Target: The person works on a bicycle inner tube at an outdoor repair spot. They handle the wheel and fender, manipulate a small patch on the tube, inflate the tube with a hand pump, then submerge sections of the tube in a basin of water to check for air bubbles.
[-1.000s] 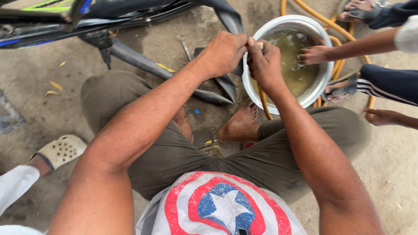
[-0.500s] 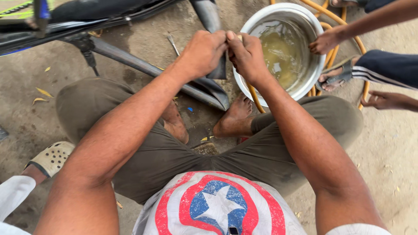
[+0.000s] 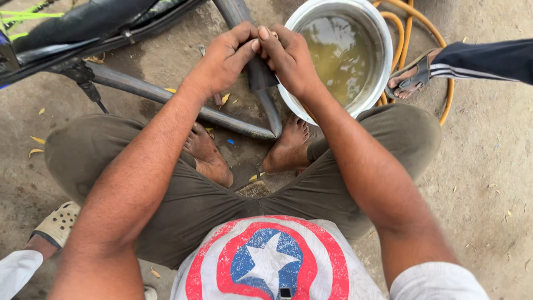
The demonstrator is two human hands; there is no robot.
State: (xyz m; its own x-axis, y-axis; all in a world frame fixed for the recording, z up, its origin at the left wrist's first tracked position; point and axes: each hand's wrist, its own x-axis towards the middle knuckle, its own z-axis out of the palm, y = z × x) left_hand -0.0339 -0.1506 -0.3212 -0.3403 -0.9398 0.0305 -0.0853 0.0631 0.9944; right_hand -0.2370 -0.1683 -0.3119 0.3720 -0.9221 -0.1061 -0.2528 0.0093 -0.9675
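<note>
Left hand (image 3: 225, 58) and right hand (image 3: 286, 55) are pinched together, fingertips touching, both gripping the black rubber tube (image 3: 261, 75) that hangs below them. Just right of the grip sits a metal bowl (image 3: 377, 83) of murky water.

left hand (image 3: 222, 58) and right hand (image 3: 288, 55) meet fingertip to fingertip, pinching a dark rubber inner tube (image 3: 261, 75) just beside a metal basin (image 3: 383, 61) of murky water. person squats barefoot on concrete. bicycle tyre (image 3: 83, 25) top left. orange hose (image 3: 444, 83) behind basin; another person's sandalled foot (image 3: 411, 80) rests on it.
</note>
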